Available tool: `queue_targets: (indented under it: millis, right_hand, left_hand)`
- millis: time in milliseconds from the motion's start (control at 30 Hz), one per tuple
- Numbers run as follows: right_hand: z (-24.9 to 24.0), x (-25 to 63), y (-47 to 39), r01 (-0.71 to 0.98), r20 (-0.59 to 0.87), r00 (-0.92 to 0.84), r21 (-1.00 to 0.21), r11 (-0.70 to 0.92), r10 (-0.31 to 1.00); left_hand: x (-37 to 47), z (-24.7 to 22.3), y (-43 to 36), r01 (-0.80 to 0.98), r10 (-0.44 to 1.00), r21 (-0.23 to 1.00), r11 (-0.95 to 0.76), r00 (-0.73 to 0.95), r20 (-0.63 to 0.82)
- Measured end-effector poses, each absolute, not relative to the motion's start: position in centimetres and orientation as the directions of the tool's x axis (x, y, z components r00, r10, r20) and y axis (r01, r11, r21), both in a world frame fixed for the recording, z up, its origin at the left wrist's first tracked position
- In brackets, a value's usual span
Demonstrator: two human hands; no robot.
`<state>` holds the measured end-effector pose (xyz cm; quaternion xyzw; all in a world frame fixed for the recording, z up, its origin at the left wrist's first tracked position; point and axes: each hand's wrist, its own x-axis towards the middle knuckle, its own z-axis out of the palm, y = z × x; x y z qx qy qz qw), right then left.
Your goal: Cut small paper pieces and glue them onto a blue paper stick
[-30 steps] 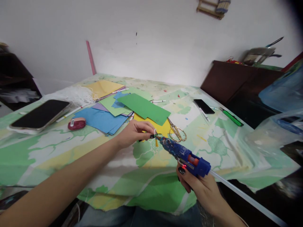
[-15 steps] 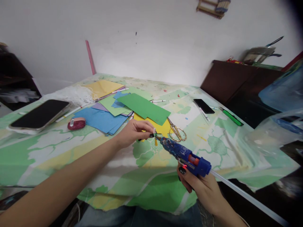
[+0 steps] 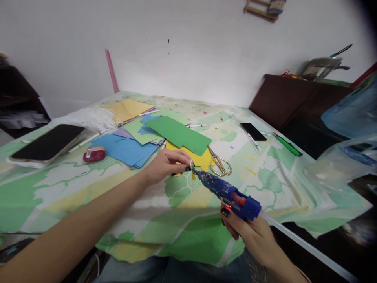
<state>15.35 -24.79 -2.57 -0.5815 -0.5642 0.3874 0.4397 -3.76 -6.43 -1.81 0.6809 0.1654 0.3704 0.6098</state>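
My left hand (image 3: 166, 166) pinches a small paper piece (image 3: 193, 168) that shows white, green and a yellow strip; fingertips cover most of it, so its shape is unclear. A blue hot glue gun (image 3: 220, 188), smeared with dried glue, is gripped in my right hand (image 3: 251, 232). Its nozzle meets the small piece at my left fingertips, and a red light glows on its side. Out of its back runs a long clear glue stick (image 3: 309, 245). Gold-handled scissors (image 3: 219, 163) lie just beyond the nozzle, next to yellow paper (image 3: 202, 160).
Green paper (image 3: 179, 133) and blue sheets (image 3: 126, 149) overlap mid-table. To the left are a large phone (image 3: 48, 143), a pink-and-maroon object (image 3: 94, 154) and white string (image 3: 88, 118). A black phone (image 3: 253, 131), a green cutter (image 3: 287, 144) and a plastic bag (image 3: 338, 165) are at right.
Hardly anything differs. The glue gun's rear has shifted very slightly left with my right hand, while its nozzle stays at the small piece in my left fingers.
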Motion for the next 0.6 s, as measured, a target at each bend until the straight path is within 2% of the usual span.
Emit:
queue_targets:
  millis: [167, 600]
  right_hand:
    - [-2.84, 15.68, -24.98, 0.336, 0.018, 0.007, -0.942, 0.014, 1.0]
    - [-2.99, 15.87, -25.03, 0.368, 0.064, -0.018, -0.927, 0.066, 0.998]
  left_hand:
    - [-3.74, -1.98, -6.38, -0.221, 0.674, 0.952, -0.212, 0.673, 0.306]
    - [-3.76, -1.91, -6.39, -0.205, 0.671, 0.95, -0.237, 0.673, 0.312]
